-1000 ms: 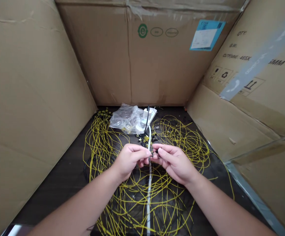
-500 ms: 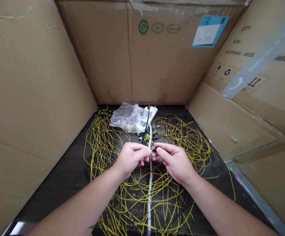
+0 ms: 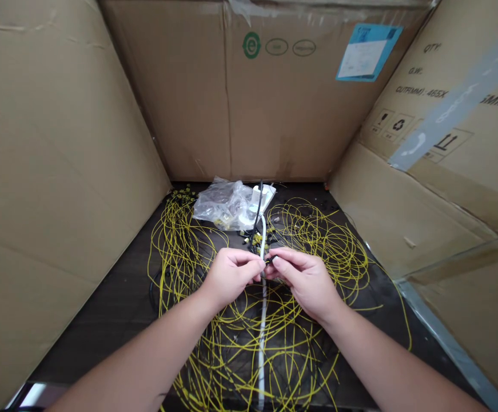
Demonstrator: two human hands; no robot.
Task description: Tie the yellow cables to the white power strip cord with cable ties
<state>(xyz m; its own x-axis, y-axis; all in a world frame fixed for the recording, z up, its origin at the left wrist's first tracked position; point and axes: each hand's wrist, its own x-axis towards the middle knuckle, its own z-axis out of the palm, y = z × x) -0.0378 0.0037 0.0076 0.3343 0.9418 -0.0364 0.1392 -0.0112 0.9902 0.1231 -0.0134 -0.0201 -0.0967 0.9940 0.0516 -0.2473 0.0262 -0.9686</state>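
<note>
Thumb and fingers of my right hand (image 3: 302, 277) pinch a small black connector (image 3: 271, 260). Close beside it, my left hand (image 3: 235, 273) is closed in a pinch on a thin yellow wire, of which only a short bit shows between the hands. Both hands are held over a white cable (image 3: 262, 343) that runs down the middle. Loops of yellow wire (image 3: 317, 234) lie behind and below the hands. Just beyond the fingertips is a pile of small black and yellow connectors (image 3: 257, 240).
Cardboard walls (image 3: 188, 103) stand at the back and both sides of the dark table (image 3: 103, 320). A clear plastic bag (image 3: 220, 203) lies at the back beside a white plug block (image 3: 263, 196). More small yellow-black pieces (image 3: 182, 195) sit at the back left.
Both hands keep almost the same place and grip. The fingers of my left hand have curled slightly. The view has shifted a little.
</note>
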